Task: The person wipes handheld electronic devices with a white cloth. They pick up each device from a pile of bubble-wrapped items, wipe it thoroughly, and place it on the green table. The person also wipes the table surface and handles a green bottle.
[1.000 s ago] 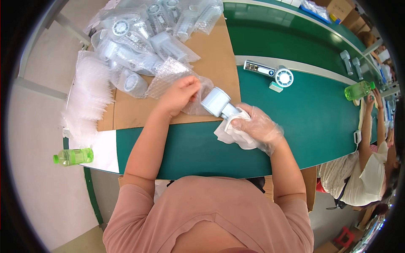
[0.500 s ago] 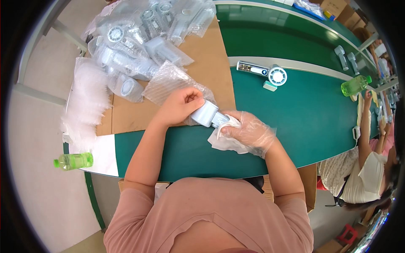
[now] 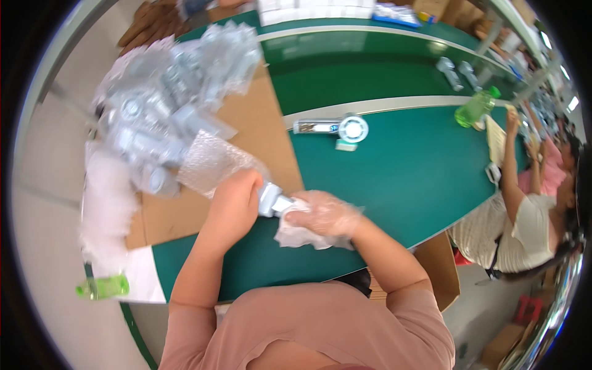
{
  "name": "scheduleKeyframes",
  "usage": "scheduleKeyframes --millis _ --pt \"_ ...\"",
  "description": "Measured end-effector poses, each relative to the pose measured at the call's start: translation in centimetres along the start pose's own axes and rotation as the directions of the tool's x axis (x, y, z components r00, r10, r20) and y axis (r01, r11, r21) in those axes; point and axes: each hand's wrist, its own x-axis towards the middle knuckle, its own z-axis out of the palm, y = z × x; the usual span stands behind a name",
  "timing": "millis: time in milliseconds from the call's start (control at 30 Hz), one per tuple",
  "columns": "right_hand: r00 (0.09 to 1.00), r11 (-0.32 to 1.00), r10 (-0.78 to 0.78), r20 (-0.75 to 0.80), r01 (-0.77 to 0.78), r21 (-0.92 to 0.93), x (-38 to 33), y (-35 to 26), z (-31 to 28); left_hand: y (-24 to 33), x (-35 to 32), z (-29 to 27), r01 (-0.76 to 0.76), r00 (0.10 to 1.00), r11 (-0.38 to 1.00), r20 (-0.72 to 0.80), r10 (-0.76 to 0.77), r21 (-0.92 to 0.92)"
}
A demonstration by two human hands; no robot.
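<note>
A light blue-grey handheld fan (image 3: 269, 199) lies between my two hands, its one end partly inside a clear bubble-wrap bag (image 3: 209, 161). My left hand (image 3: 234, 200) is closed on the bag's mouth beside the fan; its fingertips are partly hidden. My right hand (image 3: 324, 213), in a thin clear plastic glove, grips the fan's other end together with a crumpled white cloth (image 3: 299, 235). The fan's right end is hidden under the fingers and the cloth.
Several bagged fans (image 3: 163, 114) are heaped on brown cardboard (image 3: 250, 120), beside a stack of white sheets (image 3: 108, 197). Another fan (image 3: 353, 129) rests on the green table (image 3: 394, 172). Green bottles (image 3: 105, 287) stand or lie at both sides. A co-worker (image 3: 530, 222) sits at right.
The view has shifted, so the table sits lower and further left. My left hand has turned to a more closed fist at the bag's mouth. The right hand keeps hold of the fan.
</note>
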Motion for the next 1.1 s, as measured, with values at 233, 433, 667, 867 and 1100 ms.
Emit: scheduleKeyframes --millis 233,433,667,867,1100 --pt "0.984 0.996 -0.012 -0.175 0.027 0.086 0.3 0.1 0.0 2.8 0.5 3.1 -0.274 0.957 0.962 0.100 0.272 0.010" --pt "0.917 0.873 -0.094 -0.387 0.263 0.411 0.3 0.5 -0.4 -0.2 -1.8 3.9 -0.216 0.888 0.970 -0.435 0.147 -0.111" --pt "0.941 0.749 0.037 -0.335 0.196 0.633 0.7 0.9 1.6 -0.9 2.2 5.5 -0.052 0.962 0.797 -0.244 -0.121 -0.602" --pt "0.960 0.512 0.070 -0.270 0.198 0.836 -0.2 -0.3 0.9 -0.9 0.6 8.5 0.094 0.993 0.783 -0.004 -0.122 -0.614" --pt "0.980 0.641 0.119 -0.158 0.046 0.766 -0.1 -1.0 0.5 0.2 1.4 5.1 0.047 0.901 0.964 -0.405 -0.154 -0.262"
